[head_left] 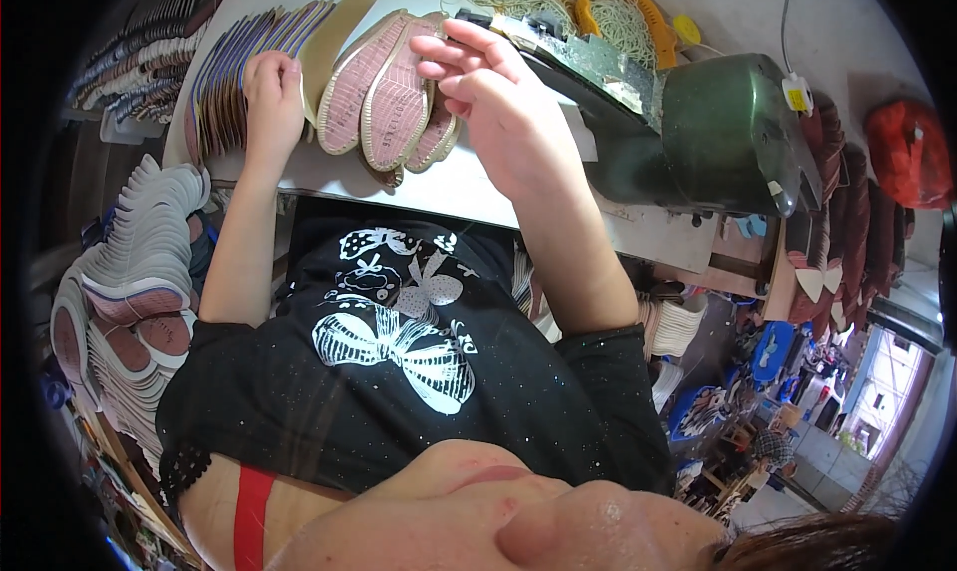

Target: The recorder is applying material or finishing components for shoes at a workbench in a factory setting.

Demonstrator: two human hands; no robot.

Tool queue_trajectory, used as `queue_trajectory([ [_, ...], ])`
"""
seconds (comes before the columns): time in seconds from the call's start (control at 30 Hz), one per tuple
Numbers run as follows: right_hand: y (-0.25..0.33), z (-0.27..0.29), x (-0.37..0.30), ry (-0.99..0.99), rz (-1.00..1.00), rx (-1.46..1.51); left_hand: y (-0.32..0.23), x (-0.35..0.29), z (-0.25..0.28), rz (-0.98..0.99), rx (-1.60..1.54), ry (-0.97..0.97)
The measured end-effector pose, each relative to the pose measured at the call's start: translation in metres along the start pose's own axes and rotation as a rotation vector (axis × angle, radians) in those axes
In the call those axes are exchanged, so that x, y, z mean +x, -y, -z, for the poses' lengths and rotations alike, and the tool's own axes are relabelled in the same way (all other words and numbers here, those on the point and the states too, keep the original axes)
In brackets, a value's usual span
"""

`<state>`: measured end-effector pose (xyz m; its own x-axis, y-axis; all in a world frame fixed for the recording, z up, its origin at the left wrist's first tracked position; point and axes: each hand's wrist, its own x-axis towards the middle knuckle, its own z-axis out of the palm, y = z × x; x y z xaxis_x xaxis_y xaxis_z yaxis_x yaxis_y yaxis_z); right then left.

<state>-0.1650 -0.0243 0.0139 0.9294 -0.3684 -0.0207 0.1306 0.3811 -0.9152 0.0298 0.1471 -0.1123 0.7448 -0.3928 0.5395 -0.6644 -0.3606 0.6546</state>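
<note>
My left hand [271,90] is closed at the right end of a row of insoles [224,87] standing on edge. Between its thumb and fingers sits the lower edge of a tan insole [339,34], which leans up and away to the right. My right hand [498,82] is raised with its palm partly turned up, fingers apart and slightly bent, nothing in it. Just left of its fingertips lie several pink shoe soles [394,107] with cream stitched rims, overlapping on the white table [464,187].
A dark green sewing machine [728,132] stands right of my right arm. Behind it, a yellow basket [653,22] holds pale cord. Stacked white-edged insoles [150,232] rise left of my left arm. A red bag [905,152] hangs at the far right.
</note>
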Motion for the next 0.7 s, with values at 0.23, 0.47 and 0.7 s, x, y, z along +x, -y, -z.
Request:
queue_trajectory([
  [0.23,-0.044,0.006,0.027,-0.021,-0.33,0.091,-0.071,0.011,0.007,0.055,-0.266,-0.231],
  [0.47,-0.042,-0.019,0.035,-0.053,-0.289,0.322,-0.138,-0.017,0.009,-0.322,-0.203,0.056],
  [0.7,-0.02,-0.007,0.04,0.039,-0.155,0.099,-0.142,-0.028,-0.002,-0.62,-0.226,-0.061],
])
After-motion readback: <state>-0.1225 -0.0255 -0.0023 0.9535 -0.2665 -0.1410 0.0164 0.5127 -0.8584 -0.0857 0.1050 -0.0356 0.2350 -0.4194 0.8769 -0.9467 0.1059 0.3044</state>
